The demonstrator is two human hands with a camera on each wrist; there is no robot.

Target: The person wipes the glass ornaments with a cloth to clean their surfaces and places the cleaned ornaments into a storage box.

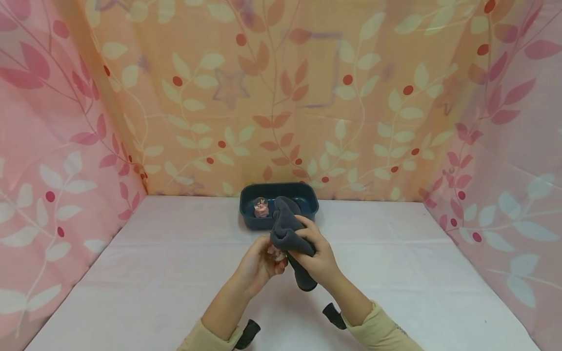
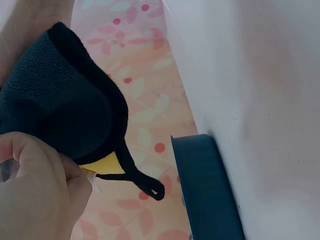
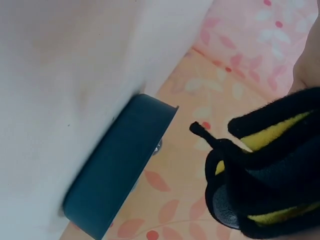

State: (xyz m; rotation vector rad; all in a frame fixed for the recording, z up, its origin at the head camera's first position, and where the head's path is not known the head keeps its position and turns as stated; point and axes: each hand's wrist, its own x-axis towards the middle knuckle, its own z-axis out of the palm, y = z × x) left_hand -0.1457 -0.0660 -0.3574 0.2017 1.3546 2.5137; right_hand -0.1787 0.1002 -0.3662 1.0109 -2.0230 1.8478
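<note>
In the head view my left hand [image 1: 256, 265] grips a small clear, shiny object with pink inside [image 1: 275, 253], largely hidden by fingers and cloth. My right hand [image 1: 319, 256] holds a bunched dark grey cleaning cloth [image 1: 287, 231] against that object. Black edging, a yellow underside and a hanging loop [image 2: 152, 189] show on the cloth in the left wrist view, where the left fingers [image 2: 37, 165] touch it. The right wrist view shows the folded cloth [image 3: 275, 175], which covers the right fingers.
A dark blue-green tray [image 1: 256, 224] stands at the back of the white table [image 1: 175, 273]. In it lies a similar clear piece with pink inside [image 1: 261, 208]. Floral curtains [image 1: 281, 97] enclose the back and both sides. Black straps [image 1: 248, 334] hang near the wrists.
</note>
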